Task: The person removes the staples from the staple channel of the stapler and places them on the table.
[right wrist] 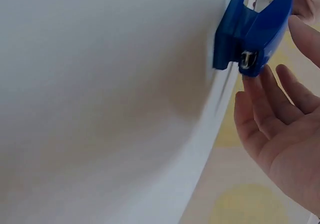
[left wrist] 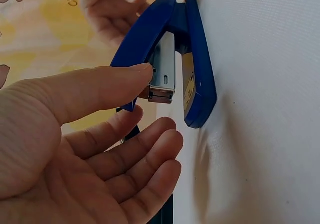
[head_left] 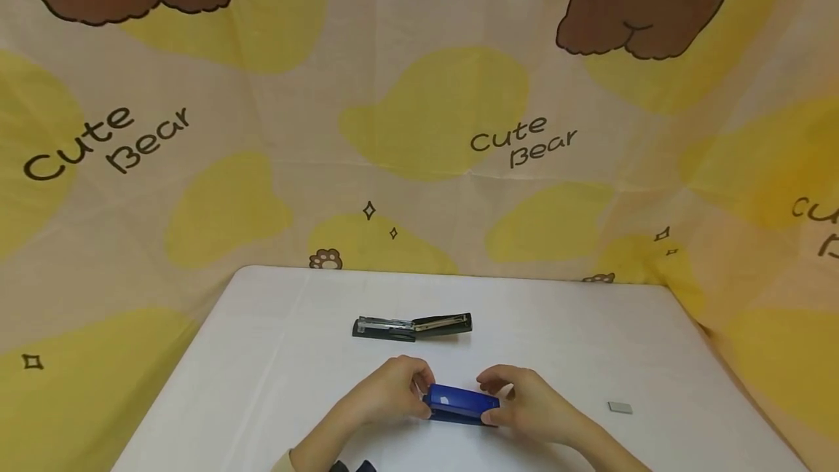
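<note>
A blue stapler [head_left: 462, 400] is between both hands, its base against the white table and its top arm raised apart from the base. My left hand [head_left: 398, 389] pinches the front end of the top arm between thumb and index finger; in the left wrist view the metal staple channel [left wrist: 163, 69] shows beside the thumb. The other left fingers are loosely bent. At the hinge end is my right hand [head_left: 534, 403], its fingers spread and gently bent. In the right wrist view its fingertips [right wrist: 250, 84] are right at the stapler's rear, with the thumb apart from the fingers.
Behind the hands a black stapler [head_left: 414, 328] lies opened out on the white table [head_left: 282, 355]. A small grey strip [head_left: 619, 407], like a block of staples, lies to the right. A cloth with bear prints [head_left: 419, 115] hangs beyond the table's back edge.
</note>
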Demonstrator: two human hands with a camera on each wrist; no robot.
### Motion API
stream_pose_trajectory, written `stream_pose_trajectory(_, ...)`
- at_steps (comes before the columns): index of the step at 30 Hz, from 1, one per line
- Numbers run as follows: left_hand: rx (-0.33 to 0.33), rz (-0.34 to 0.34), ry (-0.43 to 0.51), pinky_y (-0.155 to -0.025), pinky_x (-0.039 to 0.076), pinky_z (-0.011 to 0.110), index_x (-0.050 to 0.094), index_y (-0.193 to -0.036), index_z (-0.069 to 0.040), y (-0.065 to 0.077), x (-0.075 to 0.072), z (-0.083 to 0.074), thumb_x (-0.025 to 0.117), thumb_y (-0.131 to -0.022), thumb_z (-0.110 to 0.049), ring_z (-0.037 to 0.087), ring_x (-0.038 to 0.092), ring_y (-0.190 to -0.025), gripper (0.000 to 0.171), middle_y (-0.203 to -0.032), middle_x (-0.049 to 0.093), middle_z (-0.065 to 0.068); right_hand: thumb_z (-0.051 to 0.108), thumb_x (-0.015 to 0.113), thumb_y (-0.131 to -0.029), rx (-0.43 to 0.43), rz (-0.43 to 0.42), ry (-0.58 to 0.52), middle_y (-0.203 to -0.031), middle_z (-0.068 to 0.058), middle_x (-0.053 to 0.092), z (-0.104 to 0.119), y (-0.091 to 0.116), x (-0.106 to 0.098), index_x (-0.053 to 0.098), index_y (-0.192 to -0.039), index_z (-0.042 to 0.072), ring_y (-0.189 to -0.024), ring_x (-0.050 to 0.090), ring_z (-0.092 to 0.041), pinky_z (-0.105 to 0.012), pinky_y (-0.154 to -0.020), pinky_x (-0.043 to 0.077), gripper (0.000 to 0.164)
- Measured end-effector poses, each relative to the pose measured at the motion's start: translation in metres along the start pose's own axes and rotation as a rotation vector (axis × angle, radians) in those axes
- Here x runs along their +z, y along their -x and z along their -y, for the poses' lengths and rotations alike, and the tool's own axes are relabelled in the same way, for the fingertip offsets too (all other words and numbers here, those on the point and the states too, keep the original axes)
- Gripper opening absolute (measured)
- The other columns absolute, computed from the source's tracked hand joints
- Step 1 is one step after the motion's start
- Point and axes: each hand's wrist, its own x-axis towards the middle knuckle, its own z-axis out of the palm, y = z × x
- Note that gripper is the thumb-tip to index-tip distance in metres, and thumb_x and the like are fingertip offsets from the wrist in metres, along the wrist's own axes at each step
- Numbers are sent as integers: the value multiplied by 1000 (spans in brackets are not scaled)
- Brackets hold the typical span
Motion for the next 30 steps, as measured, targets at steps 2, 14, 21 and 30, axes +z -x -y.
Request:
stream_pose_trajectory(2,-5,-5,-10,-70,48,30,70,-93,-9,-1,0,1,88,-69,3,12,56,-74,32,-83,64,-3,23,90,-83,-15,1,-6,-112,4,71,5,-4,2,71,-121,9,-105,63,-22,-31,-84,52,46)
stream_pose_trajectory(14,-101,-19,-53,-69,44,32,76,-96,-5,-3,2,6,88,-72,-1,16,54,-73,27,-78,60,0,22,89,-84,-138,-24,-20,-112,6,71,21,-19,16,73,-117,10,-103,64,-18,-32,-86,52,38)
stream_pose_trajectory(21,-106,-14,-44,-58,37,27,76,-96,-4,-2,4,11,88,-71,-2,12,50,-62,27,-67,57,-2,21,89,-84,-145,-19,-27,-111,9,70,26,-24,22,73,-116,13,-102,63,-13,-31,-85,51,37)
stream_pose_trajectory(30,-92,-34,-64,-58,38,27,76,-92,-6,-3,6,16,89,-69,-1,11,50,-60,28,-68,56,-2,17,89,-84,-139,-9,-68,-104,10,68,23,-28,30,74,-114,15,-93,61,-8,-25,-80,51,34)
